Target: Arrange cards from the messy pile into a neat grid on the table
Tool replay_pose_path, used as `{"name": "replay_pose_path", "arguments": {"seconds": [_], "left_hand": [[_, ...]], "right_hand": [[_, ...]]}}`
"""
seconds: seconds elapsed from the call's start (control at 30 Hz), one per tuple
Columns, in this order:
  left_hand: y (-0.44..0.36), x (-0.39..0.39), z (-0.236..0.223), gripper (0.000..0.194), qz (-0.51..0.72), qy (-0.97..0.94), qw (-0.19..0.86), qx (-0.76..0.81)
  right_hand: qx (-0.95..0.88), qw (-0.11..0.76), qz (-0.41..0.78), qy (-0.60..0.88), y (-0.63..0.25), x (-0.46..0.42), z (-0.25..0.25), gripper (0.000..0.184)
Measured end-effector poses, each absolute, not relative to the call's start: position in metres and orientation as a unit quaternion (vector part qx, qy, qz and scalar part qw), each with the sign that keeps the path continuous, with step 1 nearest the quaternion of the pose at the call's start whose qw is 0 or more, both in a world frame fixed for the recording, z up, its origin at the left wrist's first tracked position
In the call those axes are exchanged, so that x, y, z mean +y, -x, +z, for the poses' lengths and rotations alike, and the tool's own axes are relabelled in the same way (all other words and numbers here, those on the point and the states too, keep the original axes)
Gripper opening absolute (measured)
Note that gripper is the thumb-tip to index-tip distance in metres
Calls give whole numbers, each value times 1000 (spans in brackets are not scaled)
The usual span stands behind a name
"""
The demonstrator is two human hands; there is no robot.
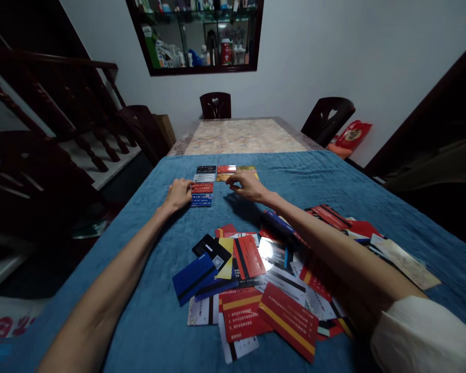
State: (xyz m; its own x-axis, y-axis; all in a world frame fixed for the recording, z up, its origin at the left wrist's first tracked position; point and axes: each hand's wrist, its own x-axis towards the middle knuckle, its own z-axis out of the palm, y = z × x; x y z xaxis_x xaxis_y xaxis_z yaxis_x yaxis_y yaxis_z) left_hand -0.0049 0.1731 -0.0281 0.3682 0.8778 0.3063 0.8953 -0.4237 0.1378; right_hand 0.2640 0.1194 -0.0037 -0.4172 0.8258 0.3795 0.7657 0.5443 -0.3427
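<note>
My left hand (179, 194) rests on the blue cloth beside a column of cards, its bent fingers touching the left edge of a red card (203, 188). Below that lies a blue card (202, 200); above are a silver card (204, 177) and a black card (206, 169). My right hand (248, 185) hovers just right of the column, fingers curled with a gap between thumb and forefinger, and no card shows in it. Behind it lie a red-and-white card (226, 169), a gold card (247, 168) and an orange card (221, 177), partly covered by the fingers.
A loose, overlapping heap of cards (248, 256) spreads across the near cloth, partly under my right forearm. The blue cloth (147, 290) covers the near part of the table; a patterned top (248, 135) shows beyond. Dark chairs (216, 105) stand around it.
</note>
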Motion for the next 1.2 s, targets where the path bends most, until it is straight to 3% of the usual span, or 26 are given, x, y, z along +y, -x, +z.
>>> {"name": "replay_pose_path", "arguments": {"seconds": [0.3, 0.5, 0.6, 0.87, 1.2], "left_hand": [[-20, 146, -10, 32, -244, 853, 24, -460], [-48, 113, 0, 30, -262, 894, 5, -363], [-63, 98, 2, 29, -263, 915, 0, -306], [-102, 58, 8, 33, -177, 952, -31, -249], [-120, 43, -1, 34, -86, 967, -50, -236]], "right_hand": [[-830, 240, 10, 504, -310, 71, -4, 26], [-827, 167, -9, 537, -332, 33, 4, 26], [-818, 91, -13, 567, -339, 19, 14, 25], [-786, -75, 13, 614, -327, -8, 33, 32], [-803, -86, 15, 589, -316, -12, 17, 32]]}}
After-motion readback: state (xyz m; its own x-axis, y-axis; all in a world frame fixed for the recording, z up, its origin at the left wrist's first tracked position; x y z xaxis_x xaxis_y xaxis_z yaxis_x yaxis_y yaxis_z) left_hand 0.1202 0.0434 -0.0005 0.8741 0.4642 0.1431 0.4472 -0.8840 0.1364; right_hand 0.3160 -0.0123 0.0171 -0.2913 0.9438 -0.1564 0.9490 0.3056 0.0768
